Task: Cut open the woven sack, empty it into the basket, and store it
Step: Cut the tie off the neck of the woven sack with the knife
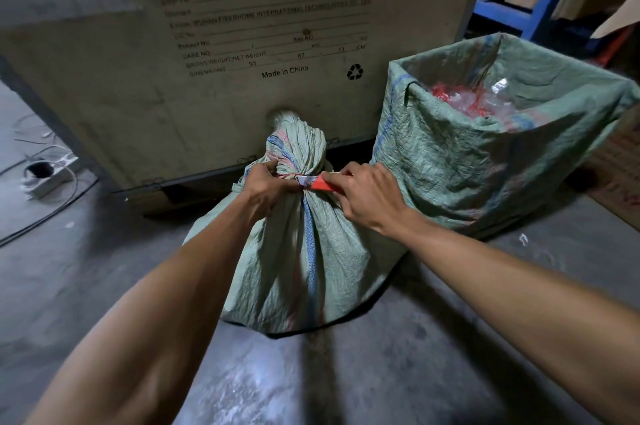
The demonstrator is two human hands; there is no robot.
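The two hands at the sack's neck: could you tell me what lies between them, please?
In the head view, the tied neck of the woven sack lies between the left hand and right hand, with the red cutter's blade at the tie.

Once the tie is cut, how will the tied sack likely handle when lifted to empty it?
The sack is probably floppy: its woven cloth creases and slumps on the floor. It bulges full, so likely bulky. The neck, gripped by the left hand, may fall open when the cutter parts the tie.
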